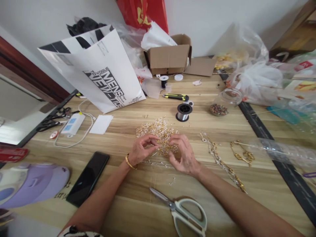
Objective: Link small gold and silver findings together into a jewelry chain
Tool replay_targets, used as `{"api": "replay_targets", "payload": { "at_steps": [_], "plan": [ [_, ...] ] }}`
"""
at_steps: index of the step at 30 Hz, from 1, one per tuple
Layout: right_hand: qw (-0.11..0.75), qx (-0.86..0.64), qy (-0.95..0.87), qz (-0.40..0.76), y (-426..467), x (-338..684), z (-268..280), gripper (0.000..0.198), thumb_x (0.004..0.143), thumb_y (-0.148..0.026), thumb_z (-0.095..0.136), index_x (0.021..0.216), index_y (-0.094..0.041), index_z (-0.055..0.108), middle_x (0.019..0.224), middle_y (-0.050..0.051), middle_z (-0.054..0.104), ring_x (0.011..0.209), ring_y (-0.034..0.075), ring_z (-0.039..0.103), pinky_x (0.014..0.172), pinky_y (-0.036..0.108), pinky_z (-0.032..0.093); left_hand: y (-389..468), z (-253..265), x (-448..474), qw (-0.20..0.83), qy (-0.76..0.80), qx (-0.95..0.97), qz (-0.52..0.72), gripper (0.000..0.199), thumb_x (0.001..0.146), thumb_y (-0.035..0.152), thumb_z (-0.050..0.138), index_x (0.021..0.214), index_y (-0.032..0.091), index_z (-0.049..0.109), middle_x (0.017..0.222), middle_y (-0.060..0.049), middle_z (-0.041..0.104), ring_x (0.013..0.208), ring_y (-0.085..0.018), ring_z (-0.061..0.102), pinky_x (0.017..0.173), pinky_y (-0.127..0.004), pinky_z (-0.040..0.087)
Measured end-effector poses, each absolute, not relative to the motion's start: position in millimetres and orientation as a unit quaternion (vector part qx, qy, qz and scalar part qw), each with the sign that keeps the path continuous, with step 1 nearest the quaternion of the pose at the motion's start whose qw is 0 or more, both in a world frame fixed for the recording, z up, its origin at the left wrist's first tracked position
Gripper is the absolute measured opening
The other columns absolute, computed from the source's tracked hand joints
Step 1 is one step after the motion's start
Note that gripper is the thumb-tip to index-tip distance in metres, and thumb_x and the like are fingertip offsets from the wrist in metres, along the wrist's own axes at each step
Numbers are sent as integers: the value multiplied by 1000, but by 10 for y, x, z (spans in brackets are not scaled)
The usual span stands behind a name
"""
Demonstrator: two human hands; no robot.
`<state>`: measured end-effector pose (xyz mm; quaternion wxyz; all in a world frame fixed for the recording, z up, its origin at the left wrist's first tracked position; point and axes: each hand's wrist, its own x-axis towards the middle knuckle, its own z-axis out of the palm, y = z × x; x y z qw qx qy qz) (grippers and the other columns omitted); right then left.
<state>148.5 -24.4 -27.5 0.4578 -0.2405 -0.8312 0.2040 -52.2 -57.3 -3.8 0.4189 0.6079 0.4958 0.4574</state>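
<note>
My left hand [144, 148], with a gold bangle [129, 162] at the wrist, pinches thumb and forefinger together over a heap of small gold and silver jewellery pieces [158, 128]. Whatever sits in that pinch is too small to make out. At the heap's right side, my right hand [184, 154] has its thumb and curled fingers apart, and nothing shows between them. A silver chain [158, 164] lies on the table just below both hands. Closer to me are a few tiny silver links [172, 180] and scissors [172, 205] with pale handles.
Gold and silver chains [218, 158] lie to the right, near a jar of beads [219, 108]. Behind the heap are a wire spool [183, 112] and a utility knife [175, 96]. A phone [88, 177] and a power strip [73, 124] are at left; a paper bag [98, 69] stands behind.
</note>
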Motion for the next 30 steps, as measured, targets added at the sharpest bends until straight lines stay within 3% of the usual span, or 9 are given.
{"api": "replay_targets", "payload": {
  "at_steps": [7, 20, 24, 30],
  "plan": [
    [450, -194, -855, 170, -248, 1467, -246, 31, 79, -22, 63, 108, -20, 52, 102, 10, 59, 99, 25, 54, 86, 46, 44, -587, -36, -500, 438, 481, 610, 451, 29, 73, 26, 71, 97, 12, 62, 75, -6, 68, 72, -14, 65, 70, -25, 52],
    [363, -183, -905, 121, -229, 1505, -90, 11, 89, -18, 52, 95, -18, 61, 85, 6, 65, 81, 19, 56, 76, 36, 44, -657, 119, -458, 400, 454, 650, 460, 25, 73, 19, 69, 96, 14, 64, 75, -4, 70, 72, -13, 66, 75, -26, 53],
    [380, -222, -879, 185, -196, 1584, 133, 10, 89, -18, 52, 91, -18, 62, 86, 6, 65, 82, 17, 58, 75, 33, 46, -669, 160, -439, 412, 436, 640, 480, 26, 76, 20, 66, 101, 12, 63, 85, -9, 71, 80, -15, 67, 77, -28, 54],
    [395, -308, -815, 291, -34, 1751, 227, 10, 85, -25, 58, 83, -17, 63, 78, 3, 65, 73, 15, 60, 69, 29, 48, -643, 118, -413, 355, 464, 689, 429, 14, 79, 24, 63, 86, 13, 68, 84, -8, 72, 78, -16, 67, 74, -27, 52]
  ]
}}
